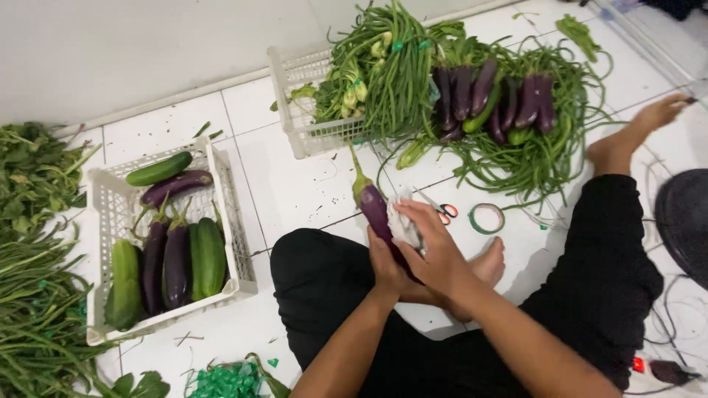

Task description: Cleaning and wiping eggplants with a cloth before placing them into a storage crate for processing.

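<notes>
The left hand (387,265) grips a long purple eggplant (375,210) steady. The right hand (435,250) presses a crumpled white cloth (403,221) against it, just beside the orange-handled scissors (442,211).

The right hand (435,250) hides the lower eggplant (375,210); the fan (682,221) is cut off at the edge.
</notes>
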